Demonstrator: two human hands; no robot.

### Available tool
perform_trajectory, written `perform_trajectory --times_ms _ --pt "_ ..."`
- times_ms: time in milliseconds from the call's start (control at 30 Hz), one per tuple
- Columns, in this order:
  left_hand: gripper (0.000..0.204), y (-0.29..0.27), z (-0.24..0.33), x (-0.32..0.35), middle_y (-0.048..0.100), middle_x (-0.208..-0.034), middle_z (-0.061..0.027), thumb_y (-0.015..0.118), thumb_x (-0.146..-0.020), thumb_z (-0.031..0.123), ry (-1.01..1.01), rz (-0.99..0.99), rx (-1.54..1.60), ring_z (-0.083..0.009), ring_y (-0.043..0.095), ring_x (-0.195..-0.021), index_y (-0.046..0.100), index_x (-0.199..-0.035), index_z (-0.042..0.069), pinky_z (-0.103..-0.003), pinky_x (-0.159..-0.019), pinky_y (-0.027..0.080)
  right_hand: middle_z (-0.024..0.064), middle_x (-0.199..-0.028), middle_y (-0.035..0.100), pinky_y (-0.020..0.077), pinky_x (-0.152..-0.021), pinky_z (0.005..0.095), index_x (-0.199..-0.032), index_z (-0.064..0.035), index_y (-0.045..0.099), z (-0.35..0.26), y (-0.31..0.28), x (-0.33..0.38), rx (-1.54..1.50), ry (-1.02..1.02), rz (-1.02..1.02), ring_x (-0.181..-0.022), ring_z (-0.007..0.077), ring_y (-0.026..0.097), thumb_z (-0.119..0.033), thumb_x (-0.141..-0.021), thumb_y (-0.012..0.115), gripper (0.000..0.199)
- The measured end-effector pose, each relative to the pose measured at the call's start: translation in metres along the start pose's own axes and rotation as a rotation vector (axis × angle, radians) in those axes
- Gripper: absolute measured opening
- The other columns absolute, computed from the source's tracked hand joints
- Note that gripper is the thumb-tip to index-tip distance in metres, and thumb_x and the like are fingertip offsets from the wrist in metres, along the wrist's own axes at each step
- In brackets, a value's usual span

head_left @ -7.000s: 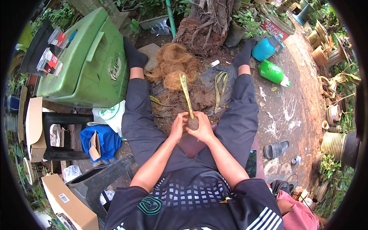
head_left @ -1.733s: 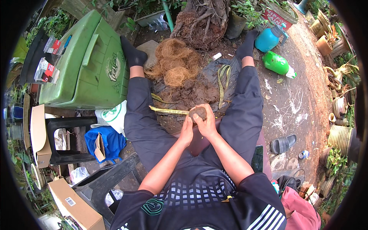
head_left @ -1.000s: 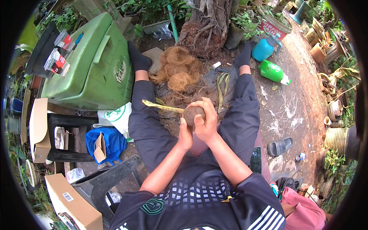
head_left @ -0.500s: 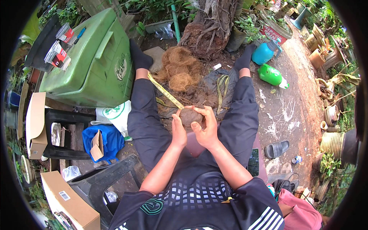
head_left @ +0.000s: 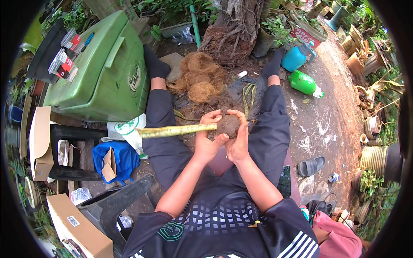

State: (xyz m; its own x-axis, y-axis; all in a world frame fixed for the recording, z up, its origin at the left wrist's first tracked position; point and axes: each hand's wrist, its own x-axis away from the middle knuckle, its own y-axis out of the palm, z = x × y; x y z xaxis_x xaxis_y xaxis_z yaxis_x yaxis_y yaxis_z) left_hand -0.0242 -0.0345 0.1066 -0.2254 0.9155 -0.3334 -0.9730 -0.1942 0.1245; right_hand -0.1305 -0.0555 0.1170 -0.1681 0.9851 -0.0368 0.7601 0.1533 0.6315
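Note:
Between my two hands is a round brown ball of soil (head_left: 228, 125), with a long, stiff yellow-and-green leaf (head_left: 174, 130) sticking out of it to the left. My left hand (head_left: 208, 139) closes on the ball's left side, where the leaf meets the soil, its thumb across the front. Cupped around the right side is my right hand (head_left: 238, 139). Just beyond, loose soil lies on a black plastic sheet (head_left: 236, 88) between my legs. Another yellow-edged leaf (head_left: 249, 96) lies on that sheet. Farther off sits a heap of brown coconut fibre (head_left: 200, 77).
At the left stand a green cooler box (head_left: 97, 73), black plastic stools (head_left: 116, 198), a blue bag (head_left: 124, 155) and a cardboard box (head_left: 79, 223). A blue spray bottle (head_left: 297, 59), a green bottle (head_left: 302, 82) and a slipper (head_left: 311, 166) are at the right. A tree trunk (head_left: 230, 34) rises ahead.
The soil ball has turned in my hands and shifted slightly right. Its leaf, which pointed away to the upper left, now points nearly straight left. Both hands have changed their hold.

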Motion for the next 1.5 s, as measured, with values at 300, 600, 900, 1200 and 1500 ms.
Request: perform_trajectory --times_ms 300,600,900,1200,1500 --pt "0.064 -0.009 0.005 0.006 0.049 -0.129 -0.0171 0.080 -0.070 0.056 0.226 0.075 -0.106 -0.0292 0.049 -0.121 0.057 -0.105 0.008 -0.043 -0.103 0.040 0.0043 -0.103 0.053 0.0477 -0.080 0.0321 -0.117 -0.0043 0.050 -0.023 0.009 -0.001 0.427 -0.125 -0.234 -0.093 0.0150 0.055 -0.053 -0.071 0.079 0.073" --pt "0.061 0.013 0.007 0.021 0.043 -0.140 -0.0229 0.057 -0.089 0.061 0.126 0.145 -0.032 -0.0304 0.041 -0.131 0.047 -0.118 0.009 -0.044 -0.107 0.033 0.0135 -0.089 0.059 0.0472 -0.071 0.0342 -0.099 0.0039 0.057 -0.028 0.015 -0.005 0.738 -0.330 -0.139 -0.079 0.0230 0.060 -0.039 -0.076 0.054 0.049" --pt "0.060 0.016 0.010 0.022 0.041 -0.140 -0.0254 0.053 -0.094 0.057 0.133 0.135 0.014 -0.0337 0.039 -0.133 0.044 -0.124 0.006 -0.047 -0.108 0.033 0.0178 -0.088 0.061 0.0494 -0.071 0.0372 -0.097 0.0045 0.058 -0.023 0.014 -0.002 0.765 -0.436 -0.124 -0.077 0.0292 0.063 -0.032 -0.081 0.047 0.041" --pt "0.060 0.019 0.025 0.021 0.047 -0.136 -0.0272 0.045 -0.095 0.054 0.065 0.137 -0.003 -0.0327 0.049 -0.125 0.044 -0.122 0.000 -0.044 -0.107 0.035 0.0204 -0.091 0.061 0.0512 -0.073 0.0398 -0.100 0.0035 0.057 -0.009 0.023 0.004 0.740 -0.537 -0.081 -0.079 0.0345 0.063 -0.028 -0.080 0.050 0.038" --pt "0.052 0.016 0.022 0.019 0.046 -0.137 -0.0268 0.041 -0.095 0.050 0.040 0.142 0.268 -0.0301 0.046 -0.127 0.045 -0.118 0.003 -0.043 -0.106 0.036 0.0200 -0.090 0.061 0.0516 -0.073 0.0416 -0.099 0.0027 0.056 -0.007 0.031 0.004 0.757 -0.626 -0.122 -0.077 0.0346 0.062 -0.026 -0.082 0.049 0.034"
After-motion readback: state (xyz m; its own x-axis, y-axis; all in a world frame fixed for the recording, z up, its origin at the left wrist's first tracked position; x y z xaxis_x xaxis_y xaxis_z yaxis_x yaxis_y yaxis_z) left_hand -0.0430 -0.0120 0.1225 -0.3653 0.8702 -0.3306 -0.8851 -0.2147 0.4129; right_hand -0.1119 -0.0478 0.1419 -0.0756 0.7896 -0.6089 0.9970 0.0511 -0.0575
